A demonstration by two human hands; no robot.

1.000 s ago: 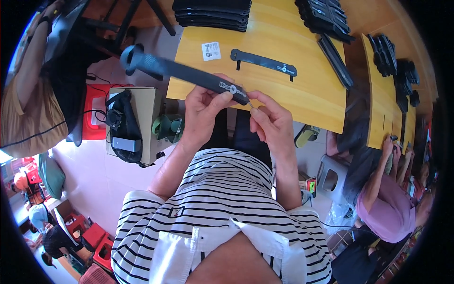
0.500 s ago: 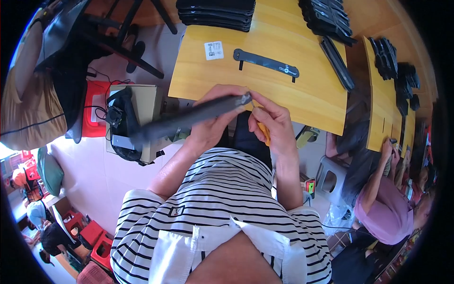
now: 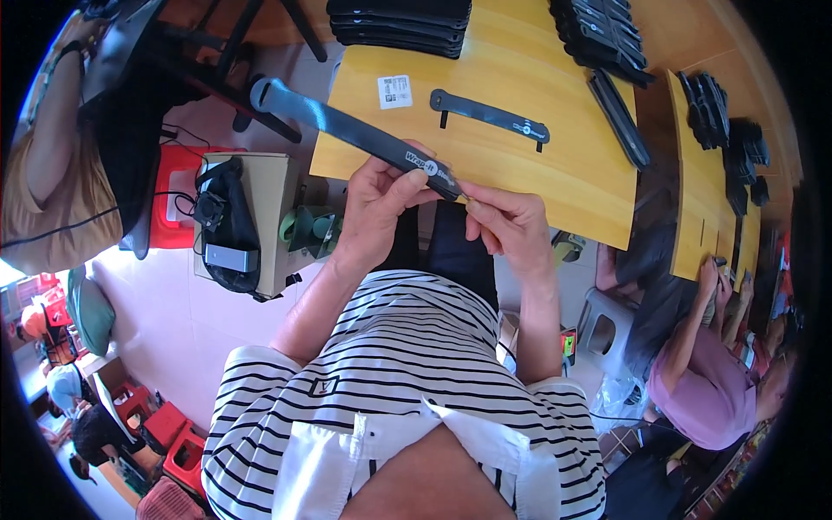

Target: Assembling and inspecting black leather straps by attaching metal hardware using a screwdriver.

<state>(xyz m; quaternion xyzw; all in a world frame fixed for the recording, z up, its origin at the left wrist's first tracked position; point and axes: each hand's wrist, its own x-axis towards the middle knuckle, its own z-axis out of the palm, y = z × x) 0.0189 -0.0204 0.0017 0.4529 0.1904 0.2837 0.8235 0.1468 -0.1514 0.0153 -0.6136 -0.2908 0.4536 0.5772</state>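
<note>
My left hand (image 3: 379, 206) is closed around the lower part of a black strap (image 3: 342, 126) with white lettering, its thumb pressed on the print. From there the strap slants up to the left, ending in a rounded tip with a hole. At its near end is my right hand (image 3: 511, 224), fingertips pinched together against the strap's edge; what they hold is hidden. A second such strap (image 3: 490, 114) lies flat on the yellow table (image 3: 381, 143) beyond my hands, with short black tabs beneath it. A white label (image 3: 394, 92) lies to its left.
Stacked black straps (image 3: 399, 26) stand at the table's far edge, with more bundles (image 3: 598, 35) and a strip (image 3: 619, 117) at the right. A cardboard box (image 3: 276, 221) with a black bag (image 3: 232, 225) sits at my left. People sit nearby, one in a pink shirt (image 3: 706, 390).
The strap has swung from pointing low left to up left, turning its printed face into view. My left thumb now lies on top. The orange tool seen in my right hand is now hidden.
</note>
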